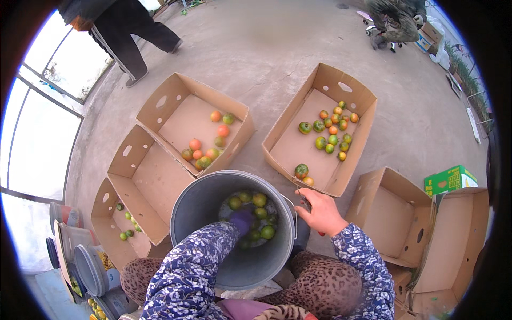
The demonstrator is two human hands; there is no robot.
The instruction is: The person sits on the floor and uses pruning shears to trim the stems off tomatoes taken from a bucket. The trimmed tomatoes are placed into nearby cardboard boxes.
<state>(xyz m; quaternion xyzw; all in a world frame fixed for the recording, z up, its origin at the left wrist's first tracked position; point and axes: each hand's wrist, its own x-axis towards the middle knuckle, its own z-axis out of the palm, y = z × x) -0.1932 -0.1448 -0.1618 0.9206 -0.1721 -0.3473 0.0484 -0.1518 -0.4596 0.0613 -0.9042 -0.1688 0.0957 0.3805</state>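
A deep grey plastic bucket point(232, 272) stands between my knees, with several green tomatoes point(267, 232) at its bottom. My left hand point(243, 221), in a purple glove, reaches down inside among them; its fingers are blurred and partly hidden, so its grasp is unclear. Beside the bucket's right rim, my bare right hand point(323, 211) is closed around a small hand tool point(306, 203), apparently snips, with a bit of red handle below the palm. That hand is close to the near corner of a cardboard box point(292, 148) containing green and orange tomatoes point(333, 130).
Left of the bucket are a box point(180, 116) with ripening tomatoes, a bare box point(156, 180) and a box point(108, 224) with green tomatoes. More cardboard boxes point(396, 212) stand right, plastic pails point(90, 268) lower left. One person point(128, 36) walks; another point(394, 24) crouches.
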